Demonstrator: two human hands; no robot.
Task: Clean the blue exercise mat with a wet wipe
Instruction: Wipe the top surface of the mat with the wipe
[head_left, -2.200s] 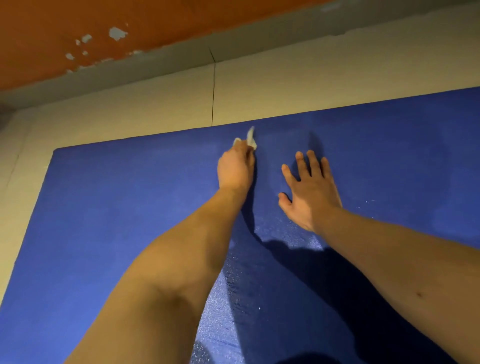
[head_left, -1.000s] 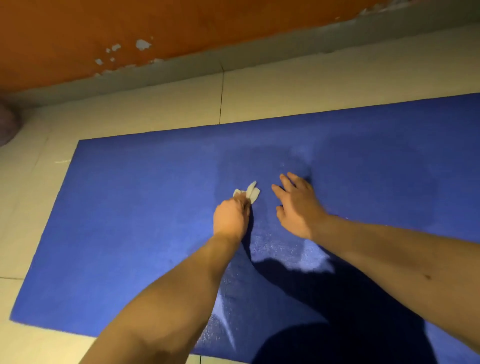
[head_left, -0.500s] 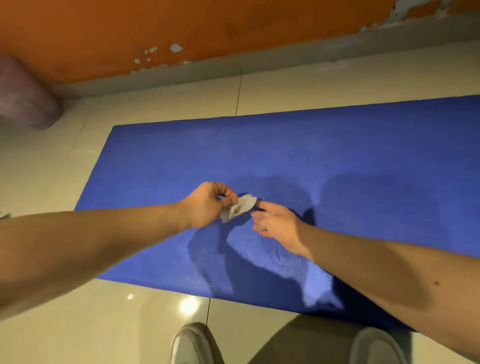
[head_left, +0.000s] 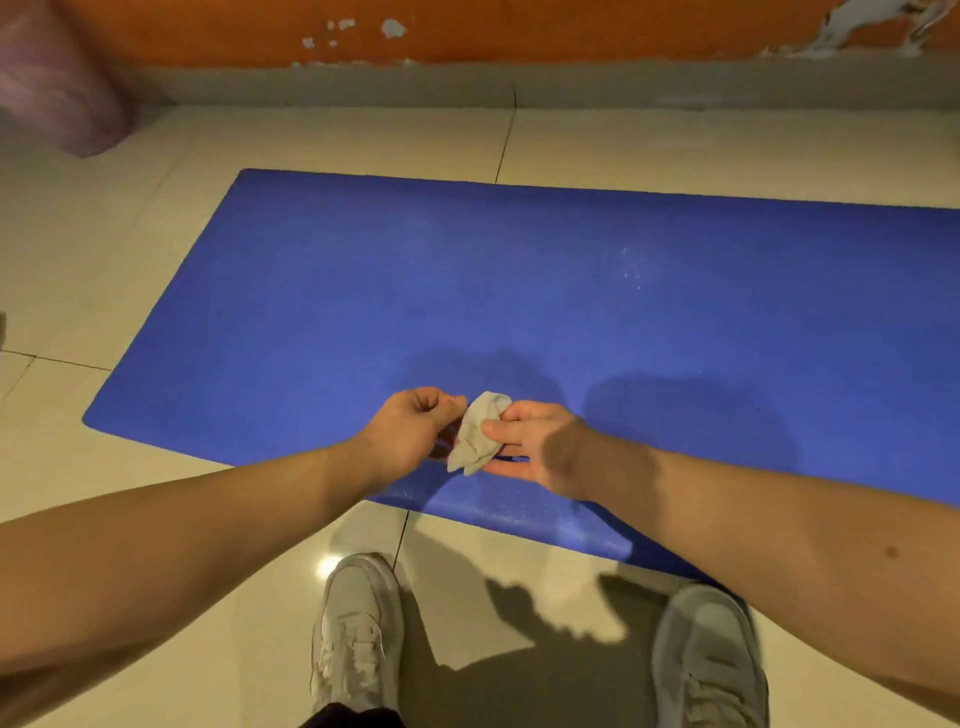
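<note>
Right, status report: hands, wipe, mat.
Left hand and right hand both pinch the wipe, held above the mat. Shoes on floor at its near edge; nothing in the way.

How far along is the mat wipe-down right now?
Done: hard to judge. The blue mat has a faint sheen along its near edge and no obvious dirt there. In hand: the left hand and right hand both hold the crumpled wet wipe above that edge, off the surface, apparently refolding it. Left: pale specks show toward the far side, so more wiping seems needed.
</note>
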